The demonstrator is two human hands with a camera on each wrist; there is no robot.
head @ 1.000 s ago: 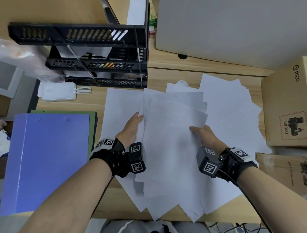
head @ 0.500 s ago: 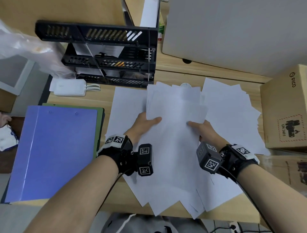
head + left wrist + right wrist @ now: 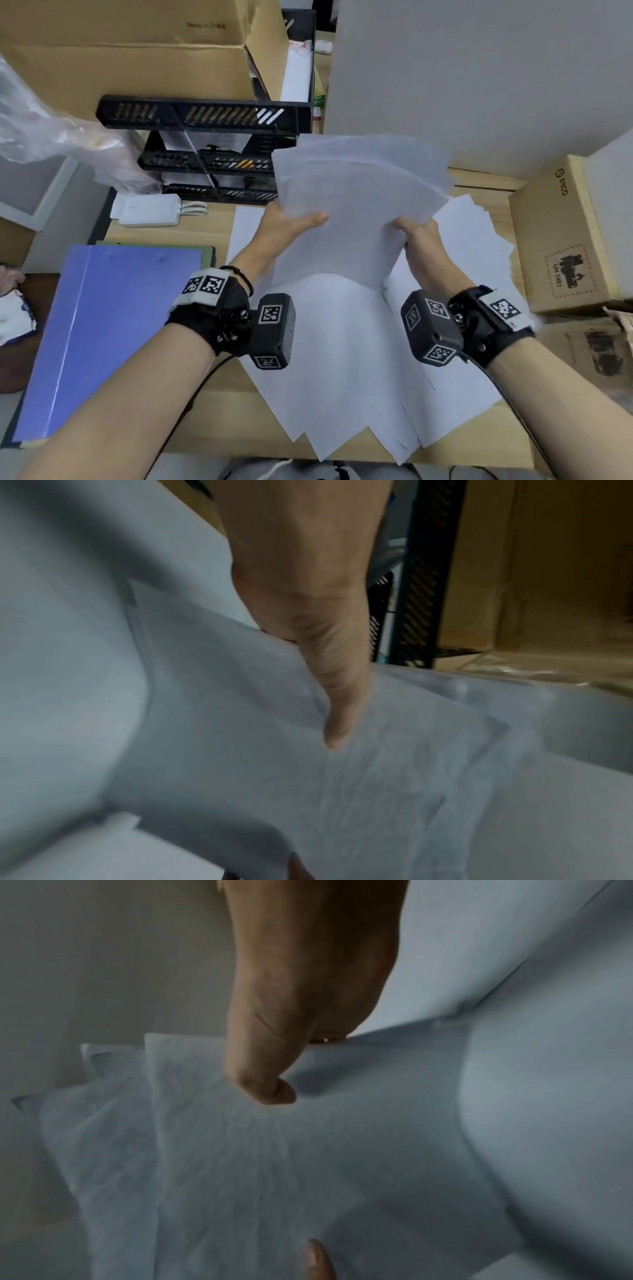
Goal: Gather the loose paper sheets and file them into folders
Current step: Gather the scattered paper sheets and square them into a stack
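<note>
Two hands hold one bundle of white sheets (image 3: pixel 356 205) raised off the desk (image 3: pixel 212 421), its far edges fanned toward 12 o'clock; the left hand (image 3: pixel 284 226) pinches its left edge, thumb laid across the top and the fingers hidden beneath; the right hand (image 3: pixel 421 240) grips its right edge, thumb bent on top, fingers curled under; loose sheets (image 3: pixel 342 359) lie spread on the desk below the bundle, running out toward 3 and 6 o'clock; a blue folder (image 3: pixel 102 335) lies flat at 9 o'clock of the hands, closed, atop a green folder (image 3: pixel 205 248); a black tiered tray (image 3: pixel 212 120) stands at 11 o'clock; a cardboard box (image 3: pixel 561 240) sits at 3 o'clock.
</note>
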